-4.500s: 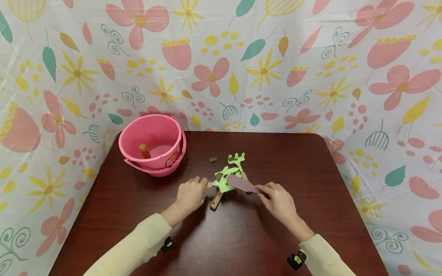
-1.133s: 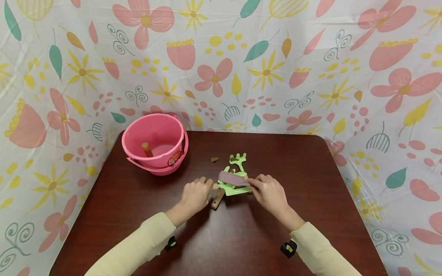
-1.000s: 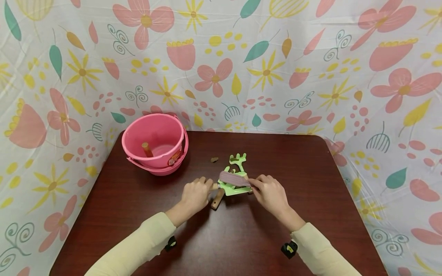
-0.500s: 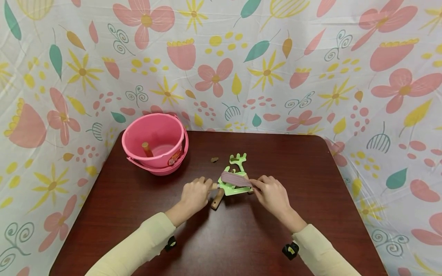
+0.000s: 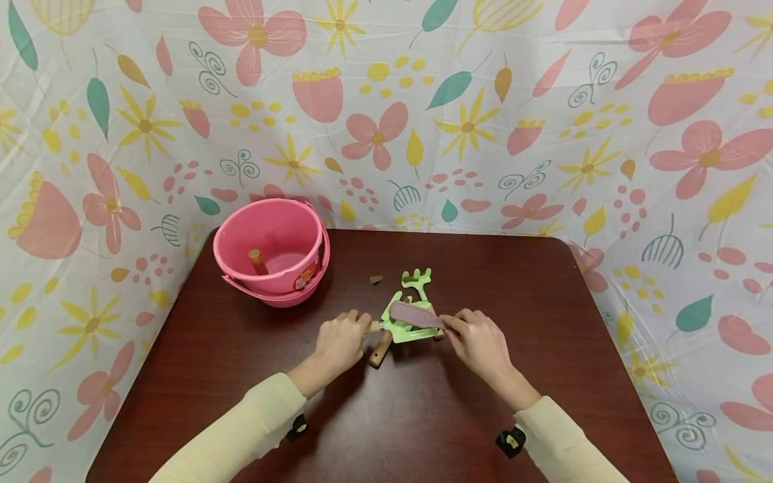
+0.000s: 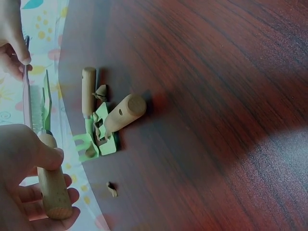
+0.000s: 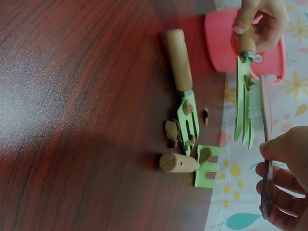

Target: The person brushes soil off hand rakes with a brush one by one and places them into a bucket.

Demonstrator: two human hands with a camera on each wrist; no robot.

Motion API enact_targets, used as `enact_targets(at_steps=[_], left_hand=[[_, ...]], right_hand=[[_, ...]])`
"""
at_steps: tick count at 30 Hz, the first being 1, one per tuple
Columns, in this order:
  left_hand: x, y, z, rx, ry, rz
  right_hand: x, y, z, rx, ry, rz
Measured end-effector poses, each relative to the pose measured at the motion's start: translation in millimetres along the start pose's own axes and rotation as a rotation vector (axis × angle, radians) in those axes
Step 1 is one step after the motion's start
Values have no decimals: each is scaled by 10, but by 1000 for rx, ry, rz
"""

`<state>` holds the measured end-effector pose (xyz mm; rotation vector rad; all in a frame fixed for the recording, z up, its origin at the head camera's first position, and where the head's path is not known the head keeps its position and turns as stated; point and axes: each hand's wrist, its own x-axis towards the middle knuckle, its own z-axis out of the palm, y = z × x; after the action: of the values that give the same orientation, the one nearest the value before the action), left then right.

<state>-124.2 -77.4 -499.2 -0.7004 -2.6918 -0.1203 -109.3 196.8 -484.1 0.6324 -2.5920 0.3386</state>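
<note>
In the head view my left hand (image 5: 343,341) grips the wooden handle of a green garden fork (image 5: 401,334), raised above the table. The left wrist view shows the fingers curled round that handle (image 6: 53,187). My right hand (image 5: 480,342) pinches the handle end of a mauve-backed brush (image 5: 415,315). In the right wrist view its white bristles (image 7: 254,102) lie against the fork's tines. Below, a second green fork (image 7: 188,118) and a small green rake (image 5: 417,276) lie on the table, both wooden-handled. Brown dried pieces (image 7: 171,131) lie on and beside them.
A pink bucket (image 5: 274,287) stands at the back left of the dark wooden table (image 5: 495,268), with a wooden handle (image 5: 258,261) upright inside. One loose brown piece (image 5: 376,279) lies between bucket and rake. A flower-printed cloth (image 5: 386,168) hangs behind the table.
Since the earliest frame the held fork has turned and the brush has shifted across it. Over the last second the brush has slid slightly right, along the tines; my left hand stays almost still.
</note>
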Motion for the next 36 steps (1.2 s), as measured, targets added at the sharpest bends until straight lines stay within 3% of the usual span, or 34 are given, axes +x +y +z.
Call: enact_targets(at_steps=[17, 28, 36], left_hand=[[-5, 0, -29, -8, 27, 3], [4, 24, -33, -25, 19, -4], [19, 61, -73, -23, 19, 3]], right_hand=[[-44, 37, -4, -8, 1, 22], [64, -77, -32, 39, 52, 5], [114, -182, 7, 58, 2, -17]])
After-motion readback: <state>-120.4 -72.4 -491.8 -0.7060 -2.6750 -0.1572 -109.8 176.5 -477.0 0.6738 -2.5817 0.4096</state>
